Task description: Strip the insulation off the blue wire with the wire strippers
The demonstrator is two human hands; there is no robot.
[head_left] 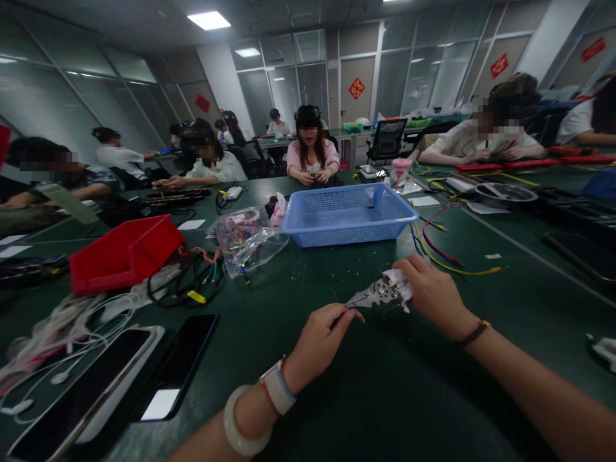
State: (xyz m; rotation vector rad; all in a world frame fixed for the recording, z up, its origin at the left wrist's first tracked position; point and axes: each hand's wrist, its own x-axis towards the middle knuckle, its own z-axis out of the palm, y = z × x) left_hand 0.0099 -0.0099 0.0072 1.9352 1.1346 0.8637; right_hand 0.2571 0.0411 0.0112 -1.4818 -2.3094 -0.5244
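Metal wire-stripping pliers (380, 292) are held above the green table (308, 359), their jaws pointing left. My right hand (428, 289) is wrapped round the handles, which have white wrapping on them. At the jaw tip, my left hand (327, 333) is pinched closed, with thumb and forefinger pressed together. What lies between those fingers is too small to make out. Tiny blue and green scraps lie on the table just beyond the pliers.
A blue basket (351, 236) stands beyond my hands. Left of it are a plastic bag of wires (245, 237), a red bin (125, 253) and two phones (180, 366). Loose cables (433, 253) lie at the right. Several people sit around the tables.
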